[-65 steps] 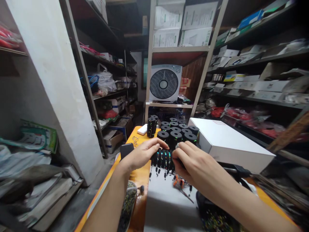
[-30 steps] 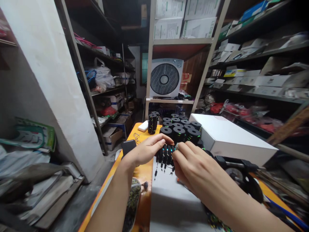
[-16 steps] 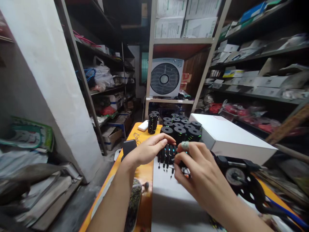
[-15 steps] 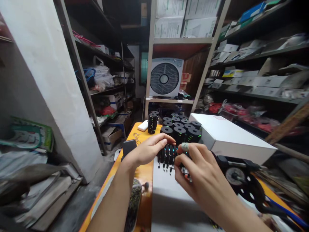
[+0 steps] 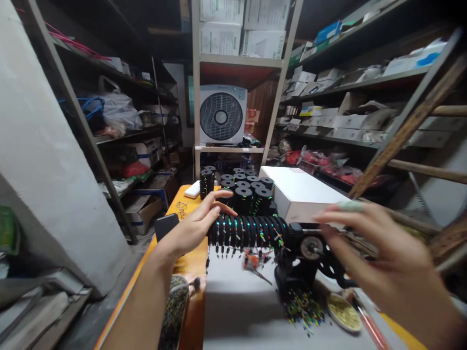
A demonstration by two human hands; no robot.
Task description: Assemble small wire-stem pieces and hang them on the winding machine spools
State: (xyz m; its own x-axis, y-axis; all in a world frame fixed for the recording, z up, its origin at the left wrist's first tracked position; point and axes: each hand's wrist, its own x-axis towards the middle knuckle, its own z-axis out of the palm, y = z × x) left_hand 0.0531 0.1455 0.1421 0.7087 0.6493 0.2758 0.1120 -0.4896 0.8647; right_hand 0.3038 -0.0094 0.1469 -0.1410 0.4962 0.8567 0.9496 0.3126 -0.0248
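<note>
A black ribbed roll point(image 5: 251, 229), wound with thin line and set with small green, blue and orange beads, lies across a black winding device point(image 5: 299, 267). Small dark tips dangle along the roll's lower front. My left hand point(image 5: 195, 221) reaches to its left end, fingers stretched out over the top and touching it or very near. To the right, my right hand point(image 5: 375, 248) hovers beside the device's wheel point(image 5: 313, 247), blurred, with fingers apart and nothing visible in them. Behind the roll stand several similar black spools point(image 5: 243, 192) with holes in their tops.
A large white box point(image 5: 302, 187) stands behind the device. In front lie a pile of coloured bits point(image 5: 304, 308), a small dish point(image 5: 345, 312) of yellowish pieces and an orange tangle point(image 5: 251, 259). A tray point(image 5: 175, 311) of small parts and a dark phone-like slab point(image 5: 167, 225) are at left.
My right hand has left the roll and moved right towards the wheel, uncovering the beaded roll. My left hand stays at the roll's left end. The view has turned right.
</note>
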